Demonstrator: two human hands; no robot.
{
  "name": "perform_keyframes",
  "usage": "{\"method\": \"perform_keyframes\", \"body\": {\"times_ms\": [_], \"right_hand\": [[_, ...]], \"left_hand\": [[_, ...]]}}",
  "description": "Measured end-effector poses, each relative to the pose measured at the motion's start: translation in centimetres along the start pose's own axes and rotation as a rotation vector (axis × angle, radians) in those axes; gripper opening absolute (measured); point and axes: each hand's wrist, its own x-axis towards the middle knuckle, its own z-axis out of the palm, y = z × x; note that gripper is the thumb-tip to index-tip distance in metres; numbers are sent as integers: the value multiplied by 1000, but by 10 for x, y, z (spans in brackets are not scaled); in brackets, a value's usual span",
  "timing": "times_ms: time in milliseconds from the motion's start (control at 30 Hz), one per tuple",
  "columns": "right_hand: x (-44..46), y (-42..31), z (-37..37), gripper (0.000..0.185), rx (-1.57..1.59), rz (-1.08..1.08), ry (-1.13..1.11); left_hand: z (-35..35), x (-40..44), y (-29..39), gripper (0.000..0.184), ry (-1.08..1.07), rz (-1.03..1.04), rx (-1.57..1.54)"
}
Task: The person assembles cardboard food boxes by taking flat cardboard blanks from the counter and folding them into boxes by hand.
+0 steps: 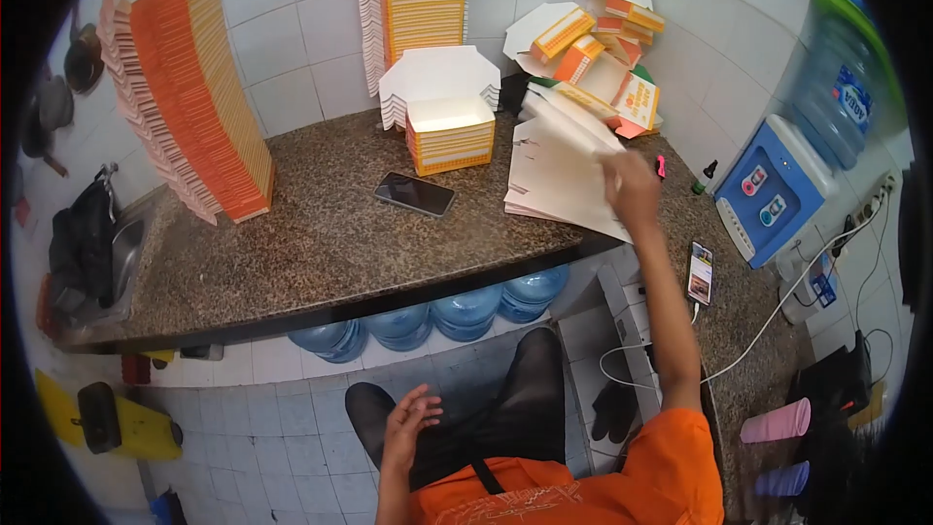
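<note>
My right hand (632,190) is closed at the right edge of a stack of flat white box blanks (549,170) on the granite counter; a blurred sheet (575,126) lies by its fingers. Above my lap, my left hand (414,410) holds nothing, with its fingers apart. Left of the blanks stands a short stack of folded yellow-and-white boxes (450,141), the top one open. Behind the blanks is a loose pile of orange and yellow boxes (607,63).
Tall box stacks stand at the left (199,87) and back (428,0). A dark phone (415,193) lies on the counter (311,233). At the right are a charging phone (700,272), its white cable, a water dispenser (777,185) and a pink cup (777,421).
</note>
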Motion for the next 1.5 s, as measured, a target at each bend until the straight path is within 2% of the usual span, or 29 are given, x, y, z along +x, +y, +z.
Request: {"method": "perform_keyframes", "body": {"times_ms": [100, 167, 200, 300, 400, 433, 467, 533, 567, 633, 667, 733, 800, 833, 867, 933, 967, 1000, 1067, 1100, 1133, 1200, 1233, 1300, 1333, 1400, 1433, 1467, 1500], "right_hand": [[-73, -105, -23, 20, 90, -175, -249], [-137, -176, -25, 17, 354, -186, -247], [-168, -202, -30, 17, 531, -120, -498], [-221, -240, -25, 19, 770, -119, -521], [-264, -227, 4, 40, 421, 274, -405], [-259, -228, 13, 70, 549, 630, -272], [-276, -224, 31, 70, 562, 637, -282], [-325, -193, 84, 83, 1375, 1773, -303], [-335, -187, 87, 83, 1373, 1774, -309], [-339, -181, 94, 80, 1640, 1694, -832], [-343, -189, 93, 71, 1583, 1609, -974], [-337, -228, 79, 75, 1419, 1405, -1203], [-344, -258, 73, 77, 1754, 1103, -1361], [-348, -276, 73, 76, 1799, 1302, -1271], [-352, -285, 70, 76, 1807, 1299, -1292], [-340, -291, 64, 67, 1446, 538, -1196], [-332, -299, 56, 60, 1377, 315, -1113], [-322, -306, 44, 55, 1269, 148, -1077], [-299, -313, 31, 54, 1318, -30, -1231], [-314, -313, 45, 55, 1605, 123, -1229], [-315, -317, 51, 53, 1479, 355, -1120], [-306, -298, 71, 50, 847, 427, -864], [-307, -287, 75, 50, 857, 424, -875], [-302, -275, 88, 46, 1264, 1021, -1531], [-302, -282, 82, 44, 1475, 1026, -1415], [-295, -308, 72, 38, 1231, 806, -1198], [-300, -329, 67, 36, 1075, 597, -886], [-247, -345, 32, 36, 1041, 632, -1043], [-269, -365, 37, 38, 1174, 438, -784]], "left_hand": [[-11, 5, 16, 65, -127, 192, -272], [-13, 12, 34, 74, -148, 210, -386], [-16, 14, 43, 84, -172, 224, -492], [-42, 22, 49, 52, 61, 65, -172], [-50, 34, 25, 42, 184, 50, 56], [-47, 37, 13, 42, 236, 56, 189], [-38, 46, 5, 44, 243, 3, 120], [-37, 67, -31, 45, 184, -17, -40], [-36, 68, -44, 45, 187, -19, -44], [-35, 75, -57, 50, 228, 29, 176], [-33, 76, -62, 50, 230, 34, 167], [-28, 62, -68, 49, 156, -12, 60], [-7, 48, -60, 60, 2, -13, 212], [-9, 50, -60, 56, 25, -72, 65], [-12, 45, -62, 54, 45, -140, -82], [-56, 42, -57, 55, -338, -94, -701], [-57, 28, -50, 62, -104, -120, -644], [-64, 21, -43, 54, -78, -122, -801], [-78, 3, -33, 43, 174, -212, -255], [-89, -5, -43, 41, 310, -210, -121], [-90, -15, -40, 39, 449, -208, 13], [-91, -45, -20, 41, 444, -96, -136], [-100, -55, -22, 43, 431, -92, -108], [-119, -65, -27, 45, 417, -74, -74], [-125, -66, -30, 50, 504, -108, 28], [-121, -66, -39, 56, 605, -140, 110], [-106, -63, -46, 63, 802, -44, 271], [-95, -57, -50, 70, 997, 59, 439], [-88, -56, -51, 70, 1008, 57, 432]]}}
